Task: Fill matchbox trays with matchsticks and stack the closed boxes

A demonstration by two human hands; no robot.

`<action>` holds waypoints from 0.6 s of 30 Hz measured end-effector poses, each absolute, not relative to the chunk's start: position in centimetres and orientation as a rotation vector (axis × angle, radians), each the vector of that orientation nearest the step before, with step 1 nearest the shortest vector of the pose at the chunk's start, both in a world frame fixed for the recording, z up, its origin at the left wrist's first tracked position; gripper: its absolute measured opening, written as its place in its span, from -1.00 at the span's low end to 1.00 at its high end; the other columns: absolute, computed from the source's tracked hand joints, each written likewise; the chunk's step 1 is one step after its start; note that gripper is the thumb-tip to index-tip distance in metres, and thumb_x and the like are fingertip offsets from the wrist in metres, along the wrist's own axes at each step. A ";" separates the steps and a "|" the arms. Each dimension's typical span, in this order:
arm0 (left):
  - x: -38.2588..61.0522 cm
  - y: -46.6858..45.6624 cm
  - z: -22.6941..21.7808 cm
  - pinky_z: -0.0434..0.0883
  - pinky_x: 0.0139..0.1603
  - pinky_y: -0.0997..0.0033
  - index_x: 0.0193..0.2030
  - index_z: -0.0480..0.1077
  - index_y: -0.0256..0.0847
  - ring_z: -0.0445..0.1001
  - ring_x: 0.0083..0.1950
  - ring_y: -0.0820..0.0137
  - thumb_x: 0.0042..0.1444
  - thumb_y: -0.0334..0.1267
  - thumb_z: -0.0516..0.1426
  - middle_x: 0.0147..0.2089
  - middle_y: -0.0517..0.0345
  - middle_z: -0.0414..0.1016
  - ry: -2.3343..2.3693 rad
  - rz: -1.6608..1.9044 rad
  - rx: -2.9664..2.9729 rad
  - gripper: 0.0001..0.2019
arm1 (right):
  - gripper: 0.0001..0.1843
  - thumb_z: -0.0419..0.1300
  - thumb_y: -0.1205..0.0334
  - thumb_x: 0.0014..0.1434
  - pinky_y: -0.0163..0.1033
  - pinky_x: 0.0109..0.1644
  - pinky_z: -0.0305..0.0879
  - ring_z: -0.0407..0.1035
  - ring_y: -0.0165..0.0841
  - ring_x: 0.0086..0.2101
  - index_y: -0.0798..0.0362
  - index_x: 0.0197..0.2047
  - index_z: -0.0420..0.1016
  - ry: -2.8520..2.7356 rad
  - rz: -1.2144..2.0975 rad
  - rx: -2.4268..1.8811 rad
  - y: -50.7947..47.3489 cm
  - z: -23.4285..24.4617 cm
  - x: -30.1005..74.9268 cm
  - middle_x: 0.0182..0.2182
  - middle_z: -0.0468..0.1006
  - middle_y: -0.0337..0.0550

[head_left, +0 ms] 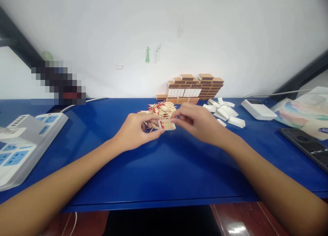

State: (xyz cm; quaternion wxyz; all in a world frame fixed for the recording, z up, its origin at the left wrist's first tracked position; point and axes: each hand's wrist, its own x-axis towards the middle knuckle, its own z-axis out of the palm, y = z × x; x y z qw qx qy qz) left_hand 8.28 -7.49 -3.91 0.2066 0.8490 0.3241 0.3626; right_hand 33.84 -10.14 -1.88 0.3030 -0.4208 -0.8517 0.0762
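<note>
A small white matchbox tray (167,127) with red-headed matches in it is held above the blue table. My left hand (135,130) grips its left end between thumb and fingers. At the tray's upper right corner, the thumb and fingers of my right hand (198,121) are pinched together; what lies between the fingertips is hidden. Just behind the hands spreads a heap of loose matches (164,109). To the right of my right hand lie several white matchbox trays (225,111), piled loosely. Brown matchboxes (208,89) stand stacked against the wall, with a row of white ends among them.
On the left is a white power strip (55,125) with blue sockets. A white box-shaped device (258,109), a dark phone (304,140) and a colourful plastic packet (294,111) lie on the right. The blue table's (164,174) front edge runs below my forearms.
</note>
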 end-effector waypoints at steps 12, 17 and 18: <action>7.7 -6.8 -2.9 0.46 -0.38 0.49 0.02 0.64 -0.22 0.55 -0.31 0.44 0.13 -0.09 0.37 -0.19 0.08 0.71 1.047 1.132 2.259 -0.64 | -0.88 0.20 0.20 0.35 -0.23 -0.26 0.16 0.33 -0.34 -0.35 0.03 -0.20 0.52 -2.370 0.318 -1.309 -8.6 -3.4 34.9 -0.33 0.48 -0.16; 8.1 -7.2 -3.2 0.48 -0.34 0.47 0.00 0.64 -0.22 0.54 -0.34 0.46 0.12 -0.14 0.36 -0.19 0.09 0.70 0.940 1.043 2.357 -0.66 | -0.64 0.12 0.16 0.41 -0.20 -0.34 0.04 0.24 -0.37 -0.43 0.02 -0.45 0.30 -2.282 0.217 -1.545 -8.7 -4.2 33.5 -0.43 0.45 -0.19; 8.1 -7.3 -3.2 0.48 -0.34 0.47 0.00 0.65 -0.22 0.54 -0.34 0.46 0.12 -0.14 0.36 -0.19 0.09 0.70 0.954 1.053 2.355 -0.67 | -0.60 0.11 0.12 0.43 -0.20 -0.34 0.02 0.23 -0.37 -0.44 0.02 -0.46 0.27 -2.275 0.197 -1.580 -8.8 -4.3 33.3 -0.44 0.45 -0.19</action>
